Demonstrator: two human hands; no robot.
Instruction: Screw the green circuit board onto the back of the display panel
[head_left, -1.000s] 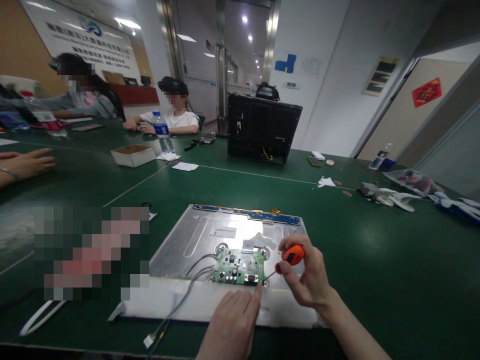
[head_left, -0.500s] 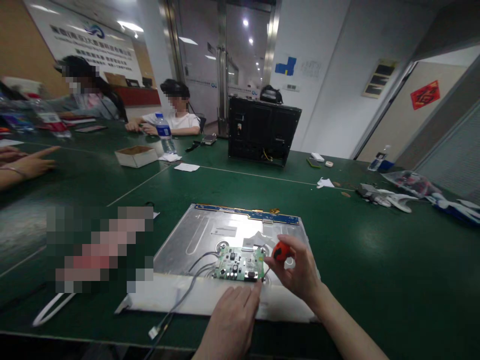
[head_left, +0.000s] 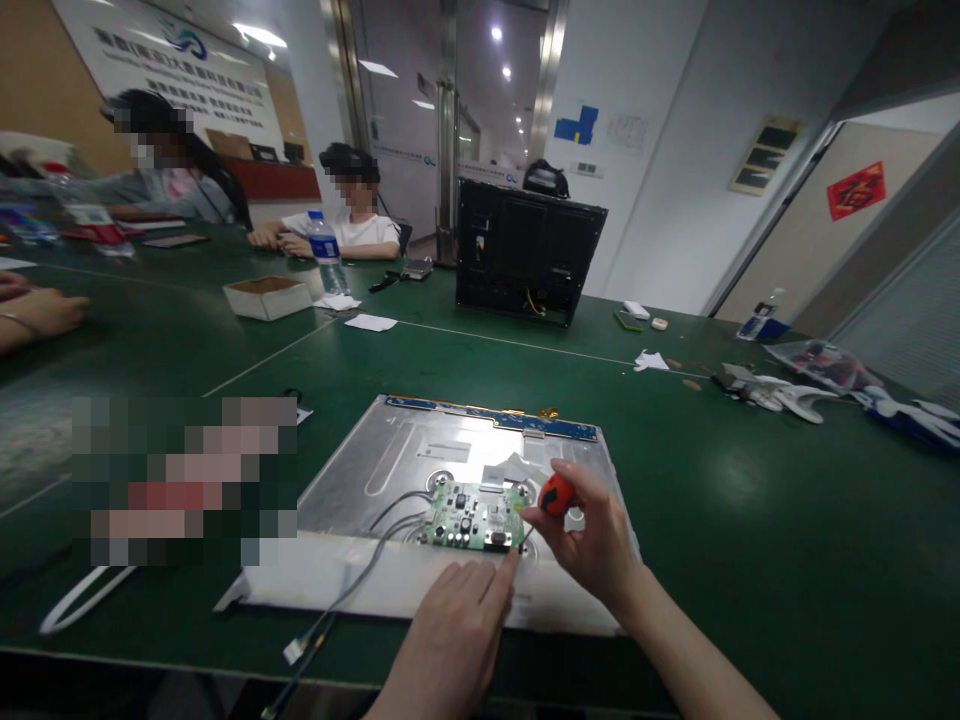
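My right hand grips a screwdriver by its red and black handle. The thin shaft slants down to the lower right corner of a green circuit board. At that same corner rests the outstretched index finger of my left hand; its other fingers lie over the white strip along the near edge. The board sits on the silvery back of a display panel. Grey cables run from the board's left side toward the table's front edge. The exact contact at the screwdriver's tip is too small to make out.
A black monitor housing stands at the back of the green table. Back left are an open box and a water bottle. Gloves lie to the right. Two people sit across; another person's hand is at left.
The whole view has shifted slightly. My hands keep the same hold at the board's corner, the screwdriver handle barely turned. At left, the other person's pointing hand has drawn back.
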